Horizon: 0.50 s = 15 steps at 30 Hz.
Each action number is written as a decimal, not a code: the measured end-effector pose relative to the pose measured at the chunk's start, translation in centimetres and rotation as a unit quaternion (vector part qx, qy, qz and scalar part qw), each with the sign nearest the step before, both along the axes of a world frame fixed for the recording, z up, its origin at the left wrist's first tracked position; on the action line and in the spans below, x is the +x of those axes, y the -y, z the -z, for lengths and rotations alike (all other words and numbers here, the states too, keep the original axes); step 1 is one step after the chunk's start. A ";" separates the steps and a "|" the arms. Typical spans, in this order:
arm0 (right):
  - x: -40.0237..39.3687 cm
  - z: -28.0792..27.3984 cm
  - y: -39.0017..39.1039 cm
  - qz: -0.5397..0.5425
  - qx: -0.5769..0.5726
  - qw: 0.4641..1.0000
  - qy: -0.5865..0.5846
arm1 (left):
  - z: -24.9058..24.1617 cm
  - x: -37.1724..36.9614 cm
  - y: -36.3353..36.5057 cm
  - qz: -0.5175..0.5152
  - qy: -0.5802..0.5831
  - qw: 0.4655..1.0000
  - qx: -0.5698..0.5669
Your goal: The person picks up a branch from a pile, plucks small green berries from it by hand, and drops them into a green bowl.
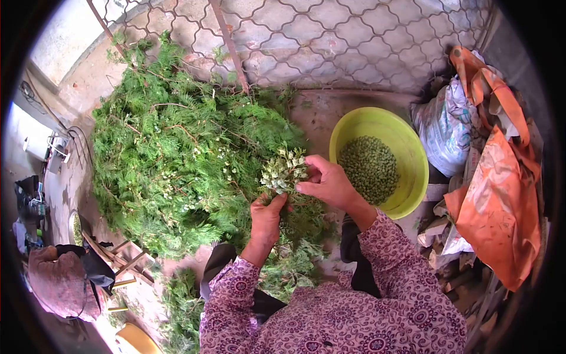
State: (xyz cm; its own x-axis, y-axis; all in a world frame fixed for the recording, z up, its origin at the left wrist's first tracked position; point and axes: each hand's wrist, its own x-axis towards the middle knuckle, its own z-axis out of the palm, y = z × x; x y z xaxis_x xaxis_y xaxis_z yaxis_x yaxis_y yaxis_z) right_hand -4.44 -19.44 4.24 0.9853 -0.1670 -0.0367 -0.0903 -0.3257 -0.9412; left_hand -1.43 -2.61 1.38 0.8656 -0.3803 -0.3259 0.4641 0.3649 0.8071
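The scene is taken from a single camera worn on the head, aimed forward and steeply down over the person's own chest and patterned sleeves. A wide fisheye lens is used, so the picture is bounded by a dark round border and straight lines near the rim are bent. The left hand (266, 217) and right hand (328, 183) are seen close, near the middle of the frame, at arm's length below the lens. The heap of green branches (171, 153) and the yellow-green bowl (407, 154) are placed just beyond them on the ground, with the metal lattice (330, 41) at the top edge. No second view is provided.
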 end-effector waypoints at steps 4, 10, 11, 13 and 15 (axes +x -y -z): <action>0.2 0.7 -0.5 0.001 0.038 0.999 0.030 | -0.3 -0.2 0.0 -0.004 0.009 1.000 0.023; 0.7 1.1 -1.0 0.012 0.094 0.995 0.044 | -0.1 -0.2 -0.2 0.000 0.037 0.999 0.036; 0.7 1.2 -1.0 0.024 0.139 0.988 0.064 | -0.2 -0.3 -0.2 0.001 0.037 0.999 0.036; 0.5 0.2 -1.1 0.036 0.117 0.990 0.067 | -0.2 -0.3 -0.3 0.013 0.038 0.998 0.042; 0.5 0.1 -1.2 0.047 0.096 0.992 0.068 | -0.5 -0.4 -0.2 0.012 0.035 0.999 0.037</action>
